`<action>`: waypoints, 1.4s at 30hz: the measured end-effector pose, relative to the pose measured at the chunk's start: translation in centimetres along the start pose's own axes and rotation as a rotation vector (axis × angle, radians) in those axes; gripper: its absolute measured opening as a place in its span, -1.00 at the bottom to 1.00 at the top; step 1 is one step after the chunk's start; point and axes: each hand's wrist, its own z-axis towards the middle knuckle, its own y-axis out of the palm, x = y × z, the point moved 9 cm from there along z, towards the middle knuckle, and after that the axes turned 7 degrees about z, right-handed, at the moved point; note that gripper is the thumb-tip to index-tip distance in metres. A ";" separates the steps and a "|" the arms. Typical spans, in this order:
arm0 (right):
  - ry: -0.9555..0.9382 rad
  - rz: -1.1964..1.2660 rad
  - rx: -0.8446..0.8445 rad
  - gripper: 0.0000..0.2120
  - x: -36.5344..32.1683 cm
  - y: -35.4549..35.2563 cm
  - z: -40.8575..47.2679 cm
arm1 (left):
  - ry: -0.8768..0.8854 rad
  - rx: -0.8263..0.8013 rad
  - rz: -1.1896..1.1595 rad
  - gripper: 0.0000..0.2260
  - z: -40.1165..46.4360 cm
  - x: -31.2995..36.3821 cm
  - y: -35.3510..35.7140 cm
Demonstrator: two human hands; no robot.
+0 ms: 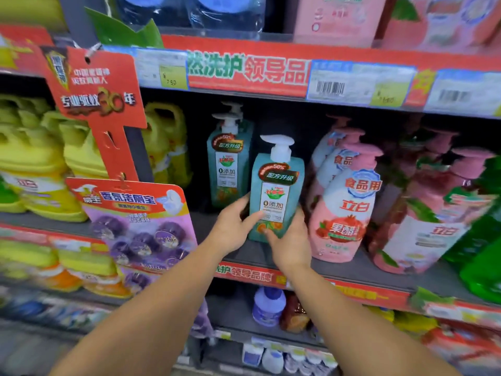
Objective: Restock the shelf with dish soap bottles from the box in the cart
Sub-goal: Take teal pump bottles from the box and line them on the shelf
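**Both hands grasping a soap bottle at the shelf**

Gripping from two sides, my left hand [233, 226] and right hand [291, 240] hold the teal plastic dish soap bottle with a white pump top [275, 191] by its lower half. It stands upright at the front of the grey metal shelf [352, 264], ahead of a matching teal pump bottle [229, 161], beside the pink pump bottles [344, 210].

There is only the one camera, worn on the person's head. It faces forward and slightly down, close to the shelf [360, 263], with both forearms reaching in from below.
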 end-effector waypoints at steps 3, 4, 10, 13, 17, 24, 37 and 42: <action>0.015 -0.014 0.018 -0.16 0.1 0.2 0.6 | 0.036 0.041 0.419 -0.67 -1.1 -1.2 0.0; 0.027 -0.020 0.016 -0.15 0.2 0.3 1.0 | 0.030 0.010 0.576 -0.65 -1.6 -1.9 0.5; 0.098 -0.030 -0.013 -0.21 1.0 1.5 4.0 | -0.075 -0.113 0.870 -0.29 -3.4 -5.0 2.4; 0.091 -0.002 -0.017 -0.26 1.0 2.0 5.1 | -0.080 -0.070 0.822 -0.30 -3.3 -4.9 1.9; 0.132 0.061 -0.034 -0.25 1.2 2.5 6.4 | -0.133 -0.069 0.743 -0.33 -2.7 -5.3 1.6; 0.174 0.082 -0.087 -0.25 1.4 3.4 7.8 | -0.183 -0.092 0.726 -0.32 -2.8 -5.6 1.5; 0.183 0.111 -0.091 -0.41 0.4 3.3 7.0 | -0.202 -0.121 0.721 -0.31 -3.0 -4.9 1.7; 0.070 0.052 -0.053 -0.52 -2.5 1.2 2.7 | -0.160 0.031 0.503 -0.45 -5.0 -2.5 0.9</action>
